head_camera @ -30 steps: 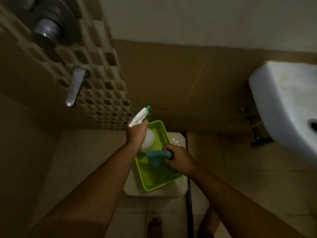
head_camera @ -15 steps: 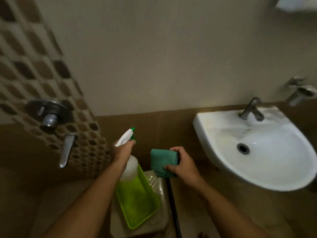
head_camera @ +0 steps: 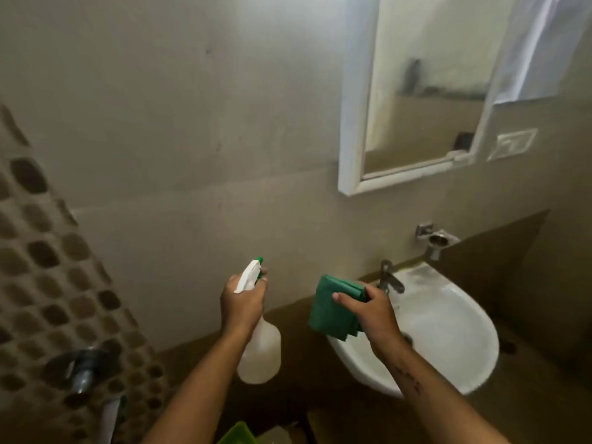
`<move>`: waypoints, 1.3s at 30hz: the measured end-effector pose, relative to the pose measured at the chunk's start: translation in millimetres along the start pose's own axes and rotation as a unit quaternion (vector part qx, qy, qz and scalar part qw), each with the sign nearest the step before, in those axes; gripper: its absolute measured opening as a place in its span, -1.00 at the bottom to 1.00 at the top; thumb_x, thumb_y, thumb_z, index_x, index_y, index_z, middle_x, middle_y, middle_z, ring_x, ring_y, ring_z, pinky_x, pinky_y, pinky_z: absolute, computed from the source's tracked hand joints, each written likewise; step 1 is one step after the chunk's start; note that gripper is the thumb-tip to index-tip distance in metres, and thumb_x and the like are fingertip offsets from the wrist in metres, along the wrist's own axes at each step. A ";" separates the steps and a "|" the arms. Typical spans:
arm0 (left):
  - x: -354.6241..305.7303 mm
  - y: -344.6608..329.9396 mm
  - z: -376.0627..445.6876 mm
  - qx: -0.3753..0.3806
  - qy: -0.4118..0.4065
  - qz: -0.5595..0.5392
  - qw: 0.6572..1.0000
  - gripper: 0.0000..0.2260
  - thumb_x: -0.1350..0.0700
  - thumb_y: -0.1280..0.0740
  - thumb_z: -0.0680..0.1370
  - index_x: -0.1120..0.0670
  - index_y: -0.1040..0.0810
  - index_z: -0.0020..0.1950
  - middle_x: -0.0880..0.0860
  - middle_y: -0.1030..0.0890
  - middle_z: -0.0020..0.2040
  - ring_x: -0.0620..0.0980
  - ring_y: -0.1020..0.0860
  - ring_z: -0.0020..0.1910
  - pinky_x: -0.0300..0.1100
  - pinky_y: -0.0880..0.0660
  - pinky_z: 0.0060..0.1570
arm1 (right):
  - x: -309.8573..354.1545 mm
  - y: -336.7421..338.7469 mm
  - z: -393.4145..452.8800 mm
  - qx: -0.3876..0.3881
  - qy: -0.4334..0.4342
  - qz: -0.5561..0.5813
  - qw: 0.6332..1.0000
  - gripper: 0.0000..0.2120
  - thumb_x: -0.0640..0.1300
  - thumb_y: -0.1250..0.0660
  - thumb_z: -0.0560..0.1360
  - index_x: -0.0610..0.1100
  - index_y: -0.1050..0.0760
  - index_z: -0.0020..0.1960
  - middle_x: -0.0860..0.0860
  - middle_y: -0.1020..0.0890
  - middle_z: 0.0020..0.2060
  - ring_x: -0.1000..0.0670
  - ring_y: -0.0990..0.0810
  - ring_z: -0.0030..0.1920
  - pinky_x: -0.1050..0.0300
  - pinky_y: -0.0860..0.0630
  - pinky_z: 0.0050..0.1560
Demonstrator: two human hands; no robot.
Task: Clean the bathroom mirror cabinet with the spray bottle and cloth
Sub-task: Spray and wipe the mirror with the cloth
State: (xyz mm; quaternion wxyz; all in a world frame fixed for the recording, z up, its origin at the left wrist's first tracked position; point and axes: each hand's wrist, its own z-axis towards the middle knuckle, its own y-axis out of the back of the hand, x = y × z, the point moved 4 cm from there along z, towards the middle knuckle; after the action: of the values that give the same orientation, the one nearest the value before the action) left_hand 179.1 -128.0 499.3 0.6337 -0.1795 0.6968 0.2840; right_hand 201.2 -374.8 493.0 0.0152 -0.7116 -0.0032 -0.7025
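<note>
My left hand [head_camera: 243, 304] grips the neck of a white spray bottle [head_camera: 260, 350] with a green-tipped nozzle, held upright below and left of the mirror cabinet. My right hand [head_camera: 373, 310] holds a folded green cloth [head_camera: 331, 310] over the left edge of the sink. The white-framed mirror cabinet [head_camera: 350, 123] hangs on the wall at the upper right, above both hands. Its glass [head_camera: 426, 100] looks smudged near the middle.
A white sink [head_camera: 448, 334] with a metal tap [head_camera: 389, 278] sits below the mirror. A metal holder [head_camera: 437, 240] is fixed to the wall beside it. A mosaic wall with a shower valve [head_camera: 85, 368] stands at the left. A lime green tray's corner [head_camera: 238, 434] shows at the bottom edge.
The view has swung upward from the floor and tray to the mirror cabinet. Both hands have risen with the bottle and the cloth, away from the green tray.
</note>
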 end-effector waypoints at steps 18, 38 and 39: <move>-286.7 -97.4 -68.0 0.112 -0.209 -0.091 0.967 -0.87 0.16 -0.34 0.45 0.10 -0.62 -0.04 0.18 -0.69 -0.03 0.08 -0.68 0.00 0.10 -0.65 -0.08 | 249.2 154.7 75.8 -0.159 0.196 0.214 0.944 -0.91 -0.15 -0.45 0.49 -0.10 -0.58 -0.04 -0.08 -0.69 -0.12 -0.05 -0.69 -0.17 -0.03 -0.63 -0.15; -482.5 -156.9 -97.5 0.047 -0.232 -0.146 0.961 -0.87 0.29 -0.24 0.51 0.19 -0.56 -0.19 0.14 -0.62 -0.35 0.09 -0.58 -0.41 -0.21 -0.55 -0.46 | 383.4 240.9 140.4 -0.202 0.295 0.184 0.916 -0.89 -0.14 -0.42 0.49 -0.09 -0.55 -0.20 -0.07 -0.61 -0.25 -0.14 -0.63 -0.24 -0.14 -0.59 -0.22; -482.5 -159.2 -97.6 0.045 -0.235 -0.137 0.961 -0.87 0.30 -0.24 0.49 0.21 -0.57 -0.20 0.15 -0.60 -0.38 0.08 -0.55 -0.44 -0.22 -0.53 -0.48 | 385.5 243.2 141.3 -0.205 0.298 0.182 0.914 -0.89 -0.13 -0.42 0.49 -0.09 -0.55 -0.20 -0.08 -0.61 -0.26 -0.14 -0.63 -0.24 -0.15 -0.59 -0.22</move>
State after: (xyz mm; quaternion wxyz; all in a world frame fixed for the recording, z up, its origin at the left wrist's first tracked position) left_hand 263.8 -365.0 951.4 0.8198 -0.1727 0.5093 0.1966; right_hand 353.8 -620.6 872.5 -0.0035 -0.4445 0.2751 -0.8525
